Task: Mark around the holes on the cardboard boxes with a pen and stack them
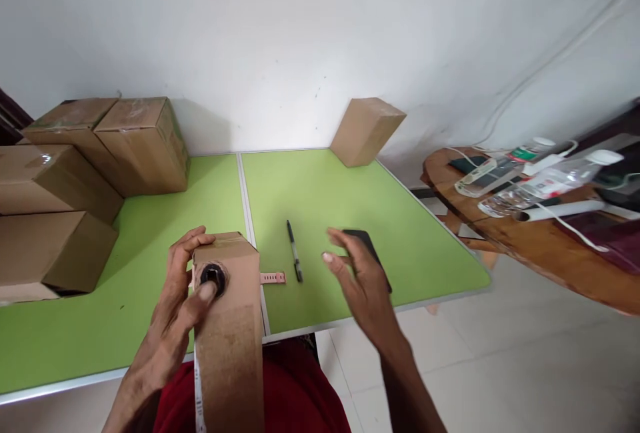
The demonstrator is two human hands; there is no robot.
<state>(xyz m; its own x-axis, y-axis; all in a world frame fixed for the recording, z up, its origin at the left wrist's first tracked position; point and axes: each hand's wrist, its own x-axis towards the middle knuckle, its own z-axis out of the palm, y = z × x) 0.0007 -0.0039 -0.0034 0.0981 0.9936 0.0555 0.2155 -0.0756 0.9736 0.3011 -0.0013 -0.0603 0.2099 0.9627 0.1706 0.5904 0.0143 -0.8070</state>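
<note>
A long cardboard box [230, 333] stands tilted between my body and the table's front edge. My left hand [175, 306] grips its upper left side, with the thumb on a black ring-like piece [213, 279] set in a round hole near the top. My right hand [363, 279] is raised over the table with its fingers apart and holding nothing, slightly blurred. Partly beneath it lies a flat black object [370, 251], its kind unclear. A pen [294, 251] lies between the two hands. From behind the box sticks out a pink watch strap [273, 278]; the remainder is hidden.
Several cardboard boxes [145, 146] are grouped on the left of the green table [300, 179]. Another box [367, 131] stands at the back right by the wall. A wooden table [560, 259] on the right carries plastic bottles [550, 183], a power strip [475, 176] and cables.
</note>
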